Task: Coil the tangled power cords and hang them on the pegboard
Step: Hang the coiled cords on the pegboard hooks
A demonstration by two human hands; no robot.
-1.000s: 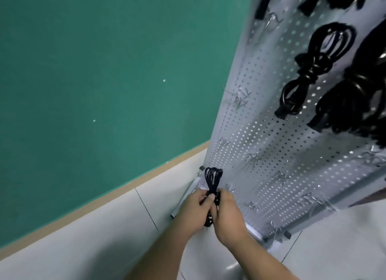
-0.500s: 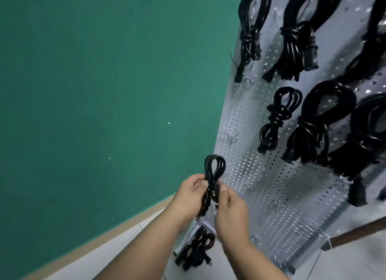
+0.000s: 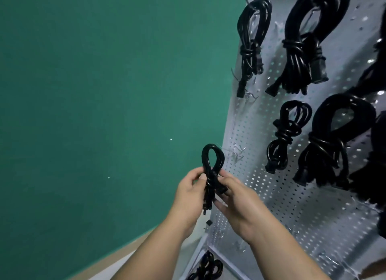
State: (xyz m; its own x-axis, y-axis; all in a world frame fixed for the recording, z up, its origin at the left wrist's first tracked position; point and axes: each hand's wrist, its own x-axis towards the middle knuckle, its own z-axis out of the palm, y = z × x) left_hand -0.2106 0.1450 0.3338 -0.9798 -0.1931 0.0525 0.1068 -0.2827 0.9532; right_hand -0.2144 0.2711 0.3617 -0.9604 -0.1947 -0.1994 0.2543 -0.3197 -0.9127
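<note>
- Your left hand [image 3: 189, 193] has fingers and thumb curled round the waist of the coiled cord [image 3: 212, 160], gripping it from the left.
- Your right hand [image 3: 236, 198] pinches that same waist from the right, fingertips closed on the wrap, so both hands hold the one bundle.
- The coiled cord's long axis stands near upright. Its loop end points up, clear above your fingers, and the loose ends hang down below your left palm.
- You hold it in the air at the left edge of the pegboard [image 3: 271, 196], just beside a bare metal hook [image 3: 238, 152]. Whether loop and hook touch cannot be told.
- Low down, at the foot of the board, a heap of black cords [image 3: 206, 269] lies on the pale floor [image 3: 102, 276].
- Higher on the pegboard four tied bundles hang loop-up: a slim bundle [image 3: 251, 46] at top left, a thick bundle [image 3: 300, 50] beside it, a small bundle [image 3: 286, 133] below, and a large bundle [image 3: 332, 142] to its right. More black cable runs off the right edge.
- The board is pale perforated metal. Left of it stands a plain green wall [image 3: 104, 92], with a tan skirting strip [image 3: 129, 248] where it meets the floor.
</note>
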